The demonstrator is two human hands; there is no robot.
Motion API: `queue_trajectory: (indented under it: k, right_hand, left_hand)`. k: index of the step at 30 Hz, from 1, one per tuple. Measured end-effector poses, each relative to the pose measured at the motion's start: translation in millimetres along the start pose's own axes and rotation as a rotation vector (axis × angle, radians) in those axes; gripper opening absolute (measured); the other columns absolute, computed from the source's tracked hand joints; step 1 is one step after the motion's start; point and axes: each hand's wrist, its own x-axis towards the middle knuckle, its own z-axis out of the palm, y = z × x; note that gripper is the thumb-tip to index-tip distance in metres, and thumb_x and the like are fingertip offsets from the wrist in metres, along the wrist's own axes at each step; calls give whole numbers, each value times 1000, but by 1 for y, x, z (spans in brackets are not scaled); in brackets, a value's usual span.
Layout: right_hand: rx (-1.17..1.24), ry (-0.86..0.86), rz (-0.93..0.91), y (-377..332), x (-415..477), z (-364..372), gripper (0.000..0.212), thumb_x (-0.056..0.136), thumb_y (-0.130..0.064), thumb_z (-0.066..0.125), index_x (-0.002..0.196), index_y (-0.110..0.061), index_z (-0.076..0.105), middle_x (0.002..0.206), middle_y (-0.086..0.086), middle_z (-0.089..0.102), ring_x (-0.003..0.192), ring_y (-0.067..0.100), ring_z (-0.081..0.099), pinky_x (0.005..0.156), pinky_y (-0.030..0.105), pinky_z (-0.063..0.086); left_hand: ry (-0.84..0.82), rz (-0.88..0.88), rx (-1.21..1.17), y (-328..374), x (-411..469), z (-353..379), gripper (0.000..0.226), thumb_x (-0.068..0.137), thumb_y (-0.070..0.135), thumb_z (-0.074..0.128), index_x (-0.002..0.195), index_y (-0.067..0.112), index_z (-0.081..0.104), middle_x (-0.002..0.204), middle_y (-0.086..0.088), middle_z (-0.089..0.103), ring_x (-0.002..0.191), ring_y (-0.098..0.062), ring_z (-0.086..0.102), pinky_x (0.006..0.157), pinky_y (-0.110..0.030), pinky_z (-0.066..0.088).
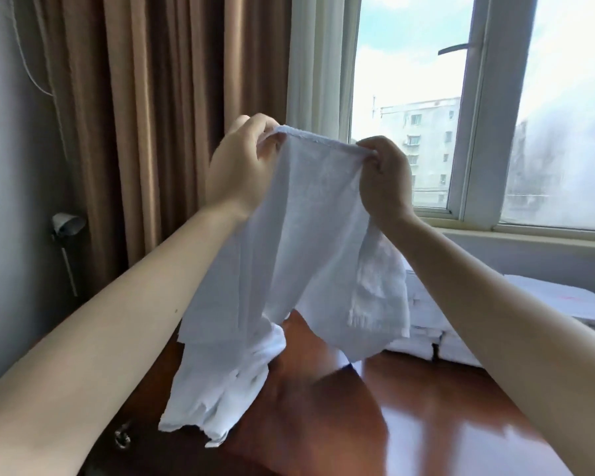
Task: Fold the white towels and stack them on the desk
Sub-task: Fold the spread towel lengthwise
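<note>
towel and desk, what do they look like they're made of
Towel: probably thin cotton terry, matte white; it hangs limp in soft folds, with a nubby woven band near one end. Desk: likely wood or veneer under glossy reddish-brown lacquer; it reflects bright streaks of light, though no grain shows clearly.

The scene is lit by daylight from the window [409, 80] at the far right, where the sky is blown out almost to white. The towel [316, 207] is backlit, so its near face is shaded grey-blue. Streaks of glare are thrown across the polished desk [443, 407] at the near right, and a dark shadow is cast beneath the towel. The curtain [152, 115] and wall [7, 166] on the left are left dim. The frame [485, 108] is bowed by wide-angle distortion. Fine detail is softened throughout.
</note>
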Motion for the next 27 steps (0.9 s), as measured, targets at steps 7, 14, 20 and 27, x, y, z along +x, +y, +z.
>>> queue_trajectory:
  k: [7,14,20,27]
  right_hand:
    - [-72,175,-90,-23,11,-76,38,85,6,40,100,-11,70,97,0,68,93,16,62,76,26,51]
    - [-358,254,-109,-20,9,-151,31,89,-10,44,96,-25,70,92,-17,63,80,4,54,57,15,35]
    - [-736,165,-201,20,-4,-196,26,96,-12,46,96,-18,72,98,-2,73,96,18,63,68,24,34]
    - [-797,151,-215,45,16,-216,27,95,-8,45,96,-16,71,94,-2,72,91,16,60,64,24,33]
  left_hand:
    - [7,108,-30,58,5,16,26,99,45,50,97,23,64,83,20,48,74,8,51,58,-5,33]
    - [-79,312,41,92,1,47,43,99,53,45,104,18,68,97,5,61,75,-9,56,57,-18,39]
    - [-229,441,36,94,-20,101,51,99,53,44,95,9,70,91,-6,68,71,-20,66,60,-33,57]
    - [-210,526,25,99,4,143,51,100,53,45,97,9,72,93,-7,71,70,-19,67,60,-21,49]
